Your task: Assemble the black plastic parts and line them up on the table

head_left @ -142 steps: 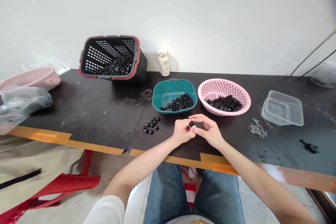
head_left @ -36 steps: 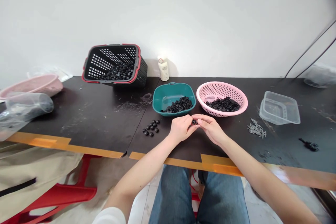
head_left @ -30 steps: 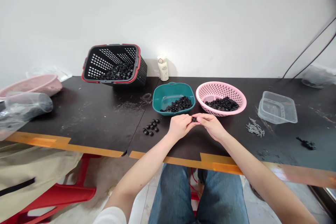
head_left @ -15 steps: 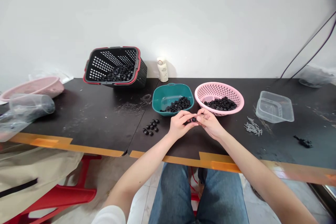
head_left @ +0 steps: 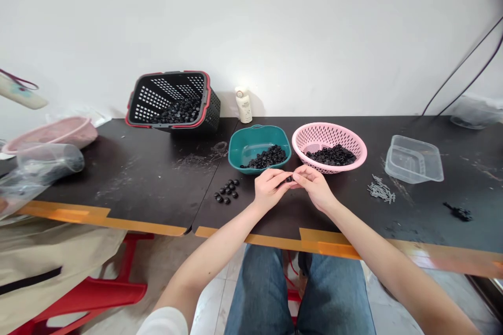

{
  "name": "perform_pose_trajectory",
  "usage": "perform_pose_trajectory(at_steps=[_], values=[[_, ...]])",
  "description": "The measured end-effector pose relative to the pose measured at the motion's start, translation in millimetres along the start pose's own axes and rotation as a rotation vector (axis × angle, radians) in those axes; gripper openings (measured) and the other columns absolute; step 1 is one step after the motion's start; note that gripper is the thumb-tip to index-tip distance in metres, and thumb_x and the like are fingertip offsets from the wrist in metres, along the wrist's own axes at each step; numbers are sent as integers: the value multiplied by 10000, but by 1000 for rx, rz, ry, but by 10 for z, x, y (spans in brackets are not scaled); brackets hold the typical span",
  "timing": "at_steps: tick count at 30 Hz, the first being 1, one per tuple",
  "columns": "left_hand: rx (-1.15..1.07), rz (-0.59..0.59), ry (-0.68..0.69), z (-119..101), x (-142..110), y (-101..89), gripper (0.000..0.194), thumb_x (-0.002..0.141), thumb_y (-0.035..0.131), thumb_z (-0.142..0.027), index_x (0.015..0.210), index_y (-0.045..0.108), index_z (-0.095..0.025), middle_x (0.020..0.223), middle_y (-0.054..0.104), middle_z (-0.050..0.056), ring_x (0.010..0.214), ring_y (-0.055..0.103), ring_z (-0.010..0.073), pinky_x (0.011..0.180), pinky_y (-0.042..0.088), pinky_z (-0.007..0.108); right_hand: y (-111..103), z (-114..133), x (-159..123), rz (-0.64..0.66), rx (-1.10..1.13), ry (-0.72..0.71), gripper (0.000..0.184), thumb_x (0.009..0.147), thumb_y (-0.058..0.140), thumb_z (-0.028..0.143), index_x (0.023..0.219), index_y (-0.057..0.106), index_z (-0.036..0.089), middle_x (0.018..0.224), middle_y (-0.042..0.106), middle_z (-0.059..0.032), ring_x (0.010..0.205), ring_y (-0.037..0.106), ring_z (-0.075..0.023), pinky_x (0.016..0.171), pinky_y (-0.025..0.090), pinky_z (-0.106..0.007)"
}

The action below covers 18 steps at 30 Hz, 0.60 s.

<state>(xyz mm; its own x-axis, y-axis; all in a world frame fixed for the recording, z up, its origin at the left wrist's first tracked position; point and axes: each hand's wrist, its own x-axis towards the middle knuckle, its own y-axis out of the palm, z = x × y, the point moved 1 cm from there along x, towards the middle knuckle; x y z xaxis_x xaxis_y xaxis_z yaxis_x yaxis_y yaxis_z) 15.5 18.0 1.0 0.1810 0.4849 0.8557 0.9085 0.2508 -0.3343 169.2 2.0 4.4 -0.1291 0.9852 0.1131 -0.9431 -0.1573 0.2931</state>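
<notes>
Just in front of the two tubs, my left hand [head_left: 270,189] and my right hand [head_left: 313,183] meet fingertip to fingertip. Between them is a small round black part [head_left: 290,179], mostly covered by the fingers. The left thumb and fingers pinch it from one side; the right fingertips press on it from the other. Behind my left hand stands a teal tub [head_left: 244,138] with many small black parts in it. A pink perforated basket [head_left: 341,131] behind my right hand also holds black pieces. Several round black parts [head_left: 227,191] lie left of my left hand.
A dark crate with red rims [head_left: 212,110], tilted, holds more black parts; a white bottle [head_left: 244,107] stands beside it. To the right are grey pins [head_left: 380,189], a clear container [head_left: 414,159] and a black cluster [head_left: 459,212]. A pink basin [head_left: 58,133] and clear plastic bag [head_left: 47,162] lie left.
The right fingers have closed further over the small black part, hiding more of it. At the far left, a pale object with a dark strap has come into view.
</notes>
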Motion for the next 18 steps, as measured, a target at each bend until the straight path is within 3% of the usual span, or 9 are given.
perform_pose_trajectory(at_steps=[9, 18], values=[[2, -11, 13, 37, -10, 14, 206, 760, 711, -298, 943, 709, -203, 815, 662, 35, 734, 611, 133, 670, 526, 267, -67, -8, 37, 237, 15, 165, 284, 793, 645, 433, 881, 724, 175, 859, 690, -52, 788, 628, -152, 788, 524, -329], [3, 15, 12, 85, -55, 44, 204, 773, 695, -301, 949, 709, -199, 807, 659, 41, 731, 606, 141, 663, 524, 281, -68, -32, 59, 301, 22, 157, 322, 834, 600, 423, 1002, 714, 174, 931, 707, -69, 860, 637, -173, 905, 483, -386]])
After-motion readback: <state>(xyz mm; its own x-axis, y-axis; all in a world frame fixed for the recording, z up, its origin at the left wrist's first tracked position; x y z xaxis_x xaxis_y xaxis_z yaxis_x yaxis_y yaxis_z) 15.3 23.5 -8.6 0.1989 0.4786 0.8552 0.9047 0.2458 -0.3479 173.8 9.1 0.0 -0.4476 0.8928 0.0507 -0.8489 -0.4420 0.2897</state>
